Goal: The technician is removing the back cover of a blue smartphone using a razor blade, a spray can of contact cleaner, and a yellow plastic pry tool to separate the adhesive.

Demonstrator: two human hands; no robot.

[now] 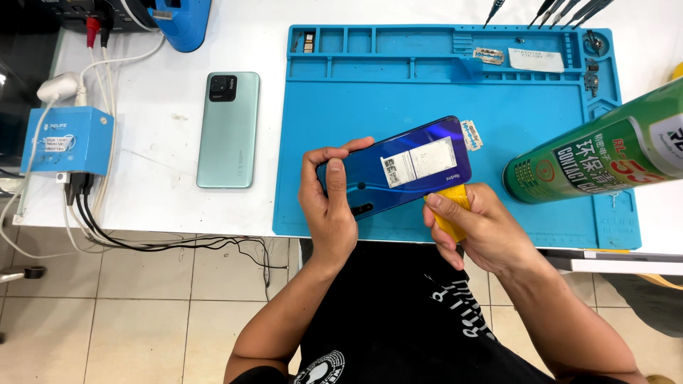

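My left hand [329,203] grips the near end of a blue-purple smartphone [402,167], held back side up above the blue work mat [427,99]. A white sticker label sits on the phone's back. My right hand [478,231] pinches a flat yellow plastic pry tool [449,200] whose edge meets the phone's lower right side. Both hands hover at the mat's front edge, over my lap.
A pale green phone [228,129] lies back up on the white table, left of the mat. A green spray can [605,153] lies at the right. A blue power box [67,141] with cables stands at far left. Small parts fill the mat's top compartments [491,54].
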